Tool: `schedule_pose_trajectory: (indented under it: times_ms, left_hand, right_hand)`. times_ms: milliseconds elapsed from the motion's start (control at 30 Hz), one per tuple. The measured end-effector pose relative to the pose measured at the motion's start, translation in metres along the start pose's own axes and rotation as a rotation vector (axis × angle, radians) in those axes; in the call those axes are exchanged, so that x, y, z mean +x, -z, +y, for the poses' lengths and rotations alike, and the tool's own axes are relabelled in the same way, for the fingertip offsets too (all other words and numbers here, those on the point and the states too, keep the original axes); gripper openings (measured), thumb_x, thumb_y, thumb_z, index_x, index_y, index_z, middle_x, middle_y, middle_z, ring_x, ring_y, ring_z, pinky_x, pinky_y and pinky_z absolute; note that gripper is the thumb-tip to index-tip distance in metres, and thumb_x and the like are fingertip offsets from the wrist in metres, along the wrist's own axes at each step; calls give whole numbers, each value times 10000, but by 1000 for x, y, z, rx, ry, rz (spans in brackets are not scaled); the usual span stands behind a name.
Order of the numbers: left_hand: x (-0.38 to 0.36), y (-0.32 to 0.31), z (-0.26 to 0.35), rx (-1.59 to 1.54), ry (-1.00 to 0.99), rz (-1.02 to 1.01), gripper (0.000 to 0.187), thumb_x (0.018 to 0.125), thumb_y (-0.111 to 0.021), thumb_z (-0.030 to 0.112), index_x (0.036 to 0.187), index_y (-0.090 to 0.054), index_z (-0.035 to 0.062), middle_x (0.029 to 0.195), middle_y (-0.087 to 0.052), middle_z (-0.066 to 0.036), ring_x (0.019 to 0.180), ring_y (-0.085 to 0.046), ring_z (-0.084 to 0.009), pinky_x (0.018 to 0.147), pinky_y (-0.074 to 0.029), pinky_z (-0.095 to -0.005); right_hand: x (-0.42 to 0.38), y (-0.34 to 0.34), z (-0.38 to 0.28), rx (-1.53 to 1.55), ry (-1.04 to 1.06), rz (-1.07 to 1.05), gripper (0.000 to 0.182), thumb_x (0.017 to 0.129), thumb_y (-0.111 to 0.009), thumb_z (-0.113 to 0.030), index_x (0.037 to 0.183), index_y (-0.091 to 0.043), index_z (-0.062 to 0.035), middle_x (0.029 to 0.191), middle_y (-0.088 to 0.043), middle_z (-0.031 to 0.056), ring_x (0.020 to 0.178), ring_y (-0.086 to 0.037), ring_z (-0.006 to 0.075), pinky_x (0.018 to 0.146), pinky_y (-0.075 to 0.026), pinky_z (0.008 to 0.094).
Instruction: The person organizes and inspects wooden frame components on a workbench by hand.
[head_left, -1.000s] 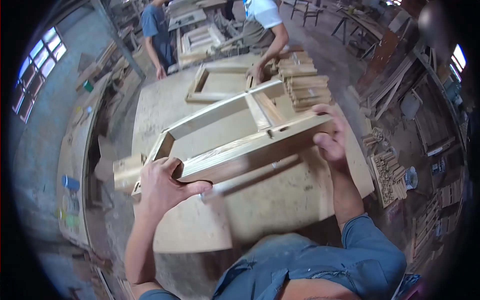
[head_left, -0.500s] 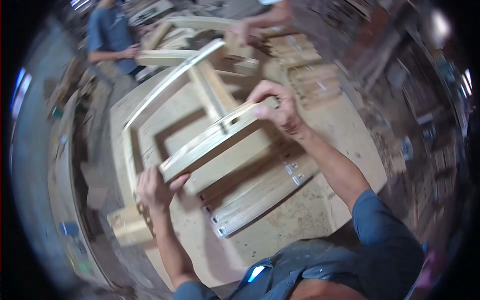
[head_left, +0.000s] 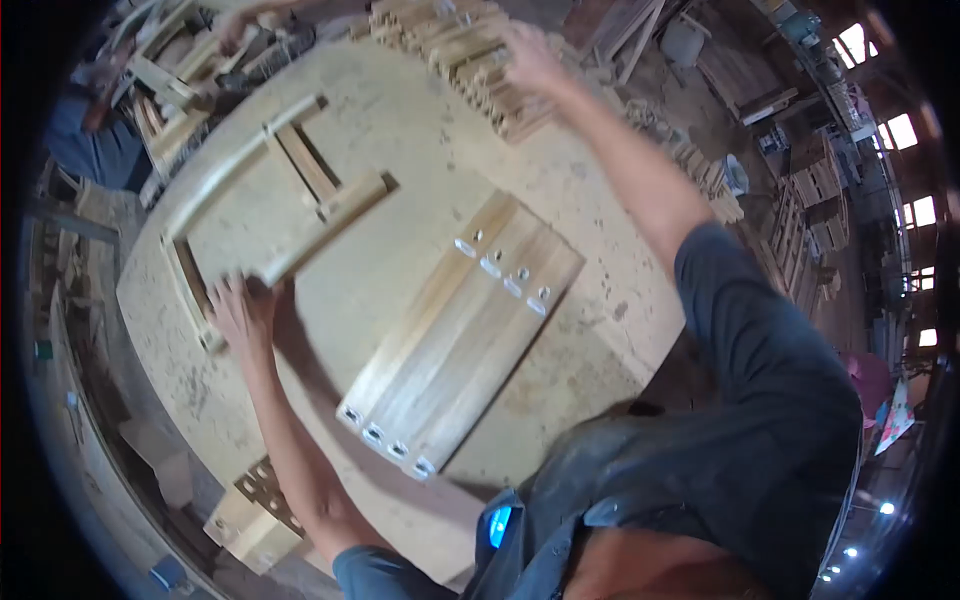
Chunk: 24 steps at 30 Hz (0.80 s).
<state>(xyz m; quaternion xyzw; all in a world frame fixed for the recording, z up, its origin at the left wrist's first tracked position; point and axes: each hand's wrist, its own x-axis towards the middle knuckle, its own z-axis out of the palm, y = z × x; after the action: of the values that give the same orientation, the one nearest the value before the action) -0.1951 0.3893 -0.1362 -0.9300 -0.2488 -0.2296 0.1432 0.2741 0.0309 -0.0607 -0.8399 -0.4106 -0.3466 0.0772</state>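
A pale wooden frame [head_left: 335, 225] lies on the worktable at the left, with a short crosspiece joining two of its rails. My left hand [head_left: 243, 312] is closed around the near end of one rail, by the frame's corner. At the far side, my right hand [head_left: 532, 60] reaches over a pile of small wooden pieces [head_left: 470, 65], fingers stretched out and somewhat blurred. Between my arms lie several flat boards [head_left: 460, 335] side by side, with slots and holes near both ends.
The worktable [head_left: 610, 345] has a rounded, stained top. A wooden block with holes [head_left: 262, 510] sits at its near left edge. Beyond the far left corner are a co-worker's blue clothing [head_left: 95, 145] and more wooden parts [head_left: 175, 85]. Stacked wood [head_left: 815, 200] stands at the right.
The frame has come down from its raised, tilted position onto the table. My right hand has let go of its rail and moved far right to the pile. My view has turned.
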Motion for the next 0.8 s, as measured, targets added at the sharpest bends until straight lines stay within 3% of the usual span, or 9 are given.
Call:
schedule_pose_trajectory:
  times_ms: [67, 167, 267, 300, 433, 467, 533, 633, 800]
  left_hand:
    - [16, 35, 55, -296, 188, -21, 819, 659, -819, 590, 1251, -629, 57, 1210, -610, -192, 1079, -606, -343, 932, -440, -516]
    - [-1, 104, 163, -713, 113, -406, 931, 706, -816, 535, 1408, -492, 18, 1330, -545, -265, 1169, -573, -425, 986, -467, -466]
    - [-56, 130, 232, -653, 4, -308, 914, 752, -765, 556, 1420, -470, 5, 1354, -532, -271, 1191, -561, -431, 1021, -438, -497]
    - [-69, 137, 236, -700, 70, -266, 878, 779, -771, 501, 1434, -458, 7, 1336, -550, -260, 1172, -585, -408, 993, -461, -493]
    - [-89, 155, 231, -1204, 544, -445, 758, 852, -732, 437, 1405, -487, -19, 1314, -562, -290, 1133, -615, -385, 968, -490, -466]
    - [-84, 161, 234, -1290, 572, -424, 725, 888, -707, 404, 1425, -462, -18, 1301, -576, -281, 1116, -633, -354, 942, -509, -442]
    - [-67, 172, 245, -1459, 527, -329, 731, 898, -702, 393, 1444, -435, -12, 1310, -570, -277, 1143, -622, -333, 931, -520, -421]
    - [-29, 202, 279, -1608, 475, -226, 730, 902, -701, 372, 1463, -412, 6, 1325, -557, -276, 1151, -617, -309, 929, -518, -388]
    - [13, 204, 339, -1369, 456, -35, 580, 944, -670, 349, 1349, -498, -28, 1306, -559, -198, 1113, -581, -203, 954, -483, -315]
  right_hand:
    - [-11, -24, 44, -72, 35, -435, 710, 759, -707, -173, 1429, -477, -124, 1404, -512, 201, 1343, -406, 418, 1121, -331, 501]
    - [2, 6, 34, -166, -37, -667, 589, 794, -715, -150, 1356, -549, -101, 1305, -603, 185, 1244, -536, 334, 1067, -412, 460]
    - [-4, 90, 8, -44, 55, -535, 222, 897, -576, -182, 1079, -673, -99, 1010, -692, 136, 987, -646, 337, 880, -499, 414]
    - [14, 142, -29, 41, -271, -722, 226, 913, -559, -208, 1100, -673, -154, 1000, -684, 178, 997, -628, 398, 880, -494, 444]
    - [-63, 192, -32, 750, -236, -535, 280, 860, -654, -176, 1120, -656, -72, 1010, -691, 142, 984, -645, 285, 898, -496, 396]
    - [-87, 190, -31, 1133, -344, -713, 413, 830, -734, -170, 1214, -640, -49, 1116, -699, 157, 1054, -645, 237, 956, -500, 397]
    - [-132, 186, -60, 1428, -157, -508, 357, 836, -756, -216, 1107, -679, 4, 988, -733, 132, 914, -675, 181, 867, -537, 334]
    - [-147, 176, -81, 1354, -42, -805, 395, 824, -763, -213, 1113, -666, 38, 1054, -727, 147, 961, -671, 183, 892, -525, 326]
    - [-141, 184, -89, 1451, 24, -792, 346, 841, -717, -146, 1134, -660, 28, 1063, -723, 161, 993, -670, 199, 887, -527, 325]
